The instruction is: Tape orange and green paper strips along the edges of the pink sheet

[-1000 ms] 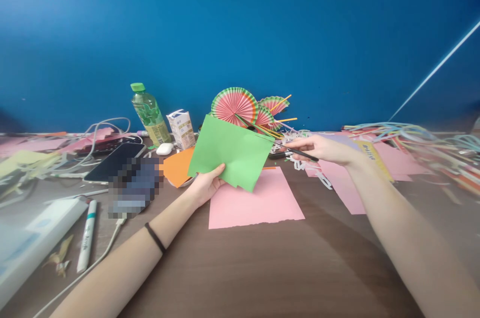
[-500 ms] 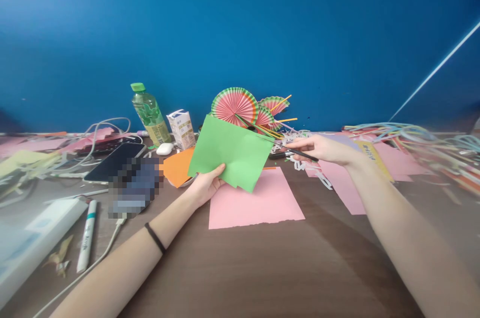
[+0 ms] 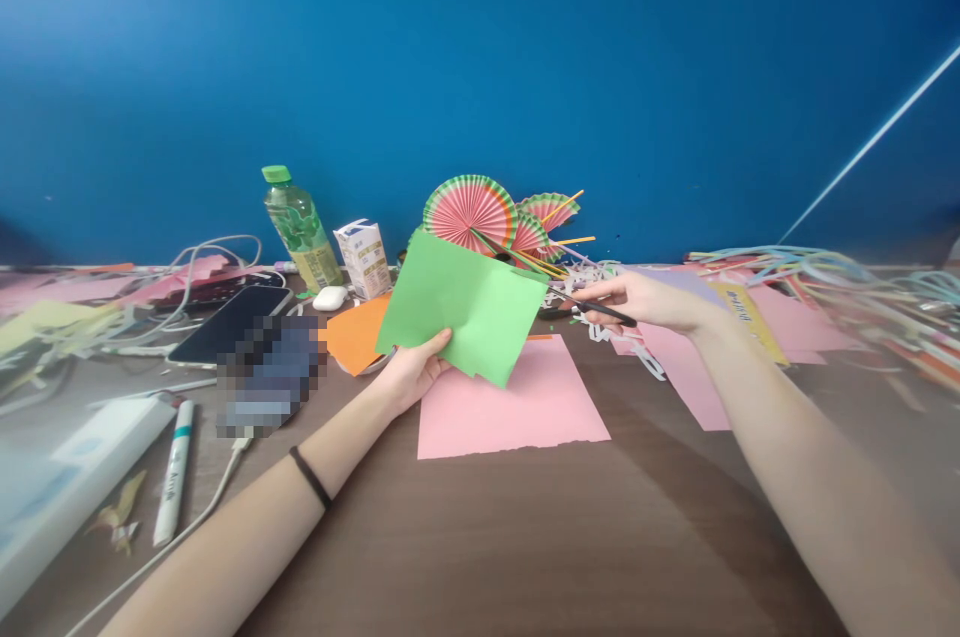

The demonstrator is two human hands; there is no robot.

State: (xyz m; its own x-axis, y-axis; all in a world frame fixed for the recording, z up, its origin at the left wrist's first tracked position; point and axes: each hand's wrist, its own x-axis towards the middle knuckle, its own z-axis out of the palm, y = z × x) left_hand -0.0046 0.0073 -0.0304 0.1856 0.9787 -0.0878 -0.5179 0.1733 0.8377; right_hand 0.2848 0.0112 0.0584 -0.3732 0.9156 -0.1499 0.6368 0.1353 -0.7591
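Note:
My left hand (image 3: pixel 414 369) is closed on the lower left edge of a green paper sheet (image 3: pixel 457 307), its thumb on the front face. The sheet is held up tilted, and its lower edge has a small notch. My right hand (image 3: pixel 637 300) grips a pair of scissors (image 3: pixel 609 313) by the dark handles. The blades point left and meet the sheet's upper right edge; how far they are apart is hard to see. Beneath the green sheet, a pink paper sheet (image 3: pixel 510 422) with a ragged near edge lies on the table.
Folded paper fans (image 3: pixel 470 207) stand against the blue wall. A green-capped bottle (image 3: pixel 300 232), a small carton (image 3: pixel 363 259), a phone (image 3: pixel 229 325) and an orange paper (image 3: pixel 356 332) are at left. A marker (image 3: pixel 174 472) lies nearer. Paper strips (image 3: pixel 817 267) pile up at right.
The scissors have shifted slightly at the upper right edge of the green sheet, where a narrow strip now looks parted from it. Both hands stay almost in place.

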